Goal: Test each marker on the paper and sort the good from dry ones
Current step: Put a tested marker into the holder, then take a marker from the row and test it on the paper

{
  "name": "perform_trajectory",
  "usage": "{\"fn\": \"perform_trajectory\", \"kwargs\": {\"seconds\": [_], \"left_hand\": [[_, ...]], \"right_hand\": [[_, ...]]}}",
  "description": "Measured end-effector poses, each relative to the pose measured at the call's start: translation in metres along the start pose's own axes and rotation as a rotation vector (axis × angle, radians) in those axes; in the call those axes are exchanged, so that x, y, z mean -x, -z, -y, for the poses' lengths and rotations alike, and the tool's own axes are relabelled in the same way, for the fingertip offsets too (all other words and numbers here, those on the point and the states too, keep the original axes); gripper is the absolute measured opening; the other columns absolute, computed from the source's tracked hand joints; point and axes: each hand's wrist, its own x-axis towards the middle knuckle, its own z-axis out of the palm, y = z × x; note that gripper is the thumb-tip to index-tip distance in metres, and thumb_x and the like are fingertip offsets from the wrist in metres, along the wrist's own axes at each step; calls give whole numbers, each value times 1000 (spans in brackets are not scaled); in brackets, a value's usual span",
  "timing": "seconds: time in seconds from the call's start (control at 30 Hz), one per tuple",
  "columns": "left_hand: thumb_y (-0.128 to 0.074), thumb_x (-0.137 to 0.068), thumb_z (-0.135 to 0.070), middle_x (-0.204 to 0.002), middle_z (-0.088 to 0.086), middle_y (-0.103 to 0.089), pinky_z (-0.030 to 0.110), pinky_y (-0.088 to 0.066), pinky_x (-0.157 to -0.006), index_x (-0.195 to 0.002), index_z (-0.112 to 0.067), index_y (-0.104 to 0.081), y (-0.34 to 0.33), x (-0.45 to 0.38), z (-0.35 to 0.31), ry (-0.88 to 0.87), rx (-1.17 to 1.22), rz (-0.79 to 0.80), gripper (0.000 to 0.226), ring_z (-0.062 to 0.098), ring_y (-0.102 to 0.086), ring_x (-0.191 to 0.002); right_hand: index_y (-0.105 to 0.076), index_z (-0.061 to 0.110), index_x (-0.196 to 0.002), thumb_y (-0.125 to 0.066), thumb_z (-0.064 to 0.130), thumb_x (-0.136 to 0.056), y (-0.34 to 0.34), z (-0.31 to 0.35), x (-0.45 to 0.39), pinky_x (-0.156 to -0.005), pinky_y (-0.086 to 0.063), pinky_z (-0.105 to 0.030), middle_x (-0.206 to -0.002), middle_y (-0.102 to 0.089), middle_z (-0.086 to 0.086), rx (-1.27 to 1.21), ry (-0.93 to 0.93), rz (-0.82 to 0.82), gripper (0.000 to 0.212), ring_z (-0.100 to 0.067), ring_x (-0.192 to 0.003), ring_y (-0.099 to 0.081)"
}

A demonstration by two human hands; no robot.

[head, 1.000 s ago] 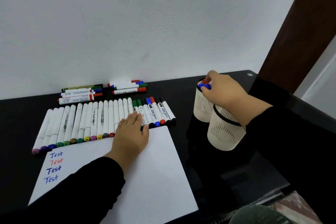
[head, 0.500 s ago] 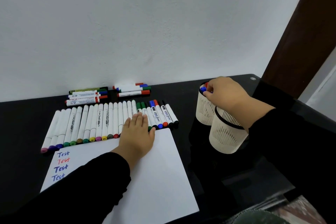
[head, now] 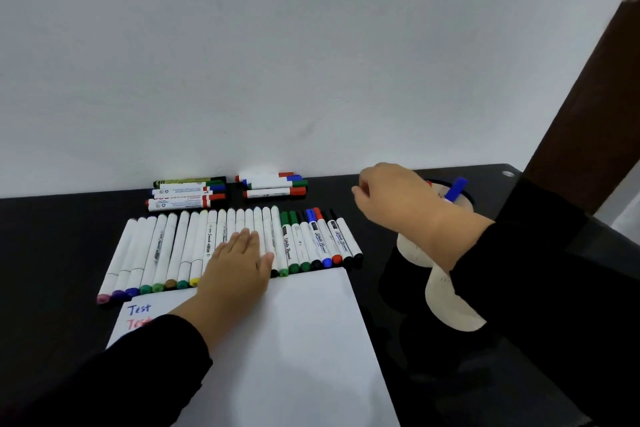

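A white sheet of paper (head: pixel 304 340) lies on the black table, with "Test" written in blue and red at its left edge. Behind it runs a long row of white markers (head: pixel 166 246) with coloured caps, ending in several whiteboard markers (head: pixel 318 243). My left hand (head: pixel 235 274) lies flat on the paper's far edge, fingers reaching onto the row. My right hand (head: pixel 394 198) hovers left of the far cream cup (head: pixel 410 253), fingers loosely curled and empty. A blue-capped marker (head: pixel 456 189) stands in that cup. My sleeve partly hides a nearer cream cup (head: pixel 446 308).
Two small piles of markers lie against the white wall: one at the back left (head: pixel 187 196), one at the back middle (head: pixel 275 184). The table's right edge meets a dark wooden frame (head: pixel 581 114).
My right hand has left the blue marker in the far cup and moved left, away from the cup. My left hand has slid slightly left along the paper's far edge.
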Motion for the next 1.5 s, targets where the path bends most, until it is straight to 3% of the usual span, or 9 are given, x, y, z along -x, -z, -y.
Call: {"fn": "perform_trajectory", "kwargs": {"seconds": [0.23, 0.33, 0.43, 0.53, 0.67, 0.83, 1.13, 1.37, 1.5], "left_hand": [[-15, -99, -40, -158, 4, 0, 31, 2, -116, -150, -11, -3, 9, -9, 32, -27, -58, -19, 59, 16, 2, -145], [8, -85, -52, -158, 3, 2, 29, 6, -114, -150, -14, -1, 4, -10, 40, -40, -79, -40, 76, 15, 5, -144], [21, -67, -54, -158, 0, 5, 25, 11, -109, -150, -17, 2, 1, -9, 42, -45, -51, -57, 92, 11, 7, -144], [22, -66, -54, -157, -2, 5, 24, 12, -108, -149, -20, 2, -1, -7, 42, -41, -20, -86, 92, 9, 8, -143], [22, -66, -54, -157, -4, 5, 22, 12, -108, -149, -22, 3, -2, -6, 43, -41, -5, -107, 91, 7, 8, -143], [21, -68, -53, -157, -6, 3, 21, 14, -107, -149, -24, 3, -4, -7, 44, -39, 9, -120, 88, 6, 7, -143], [23, -67, -52, -157, -6, 4, 21, 15, -107, -149, -24, 1, -3, -7, 43, -35, -19, -82, 89, 6, 8, -142], [26, -66, -48, -157, 5, 6, 29, 15, -107, -149, -16, 2, 2, -8, 39, -58, -167, -28, 92, 17, 8, -144], [21, -76, -55, -158, 6, 4, 32, 9, -114, -149, -15, 2, 15, -6, 37, -87, -203, -16, 86, 19, 6, -145]], "right_hand": [[-57, 9, -104, -39, 28, -99, -38, 43, -48, -72, -40, -29, -101, -56, -7, -55, 133, 25, 26, -17, -81, -47], [-56, 8, -105, -42, 27, -98, -58, 58, -74, -72, -39, -29, -99, -54, -8, -72, 179, 21, 25, -20, -81, -47], [-54, 7, -112, -44, 25, -97, -78, 69, -100, -78, -39, -32, -111, -55, -12, -78, 226, 33, 25, -27, -97, -53], [-51, 7, -124, -48, 21, -96, -99, 77, -125, -90, -39, -35, -125, -49, -14, -80, 238, 41, 32, -31, -114, -47], [-52, 7, -126, -49, 11, -93, -125, 83, -154, -96, -43, -40, -131, -42, -15, -8, 254, 87, 34, -32, -117, -44], [-52, 7, -120, -47, 3, -90, -135, 82, -172, -86, -42, -36, -122, -47, -14, -29, 237, 80, 31, -31, -109, -46], [-54, 5, -117, -47, 3, -89, -132, 84, -171, -86, -40, -34, -119, -50, -14, -14, 271, 63, 29, -30, -109, -49], [-53, 7, -114, -56, 10, -86, -99, 81, -140, -80, -38, -30, -117, -51, -12, -200, 197, 54, 29, -29, -105, -50], [-54, 11, -111, -60, 17, -84, -65, 87, -110, -70, -41, -29, -109, -56, -7, -339, 112, 119, 27, -21, -89, -54]]}}
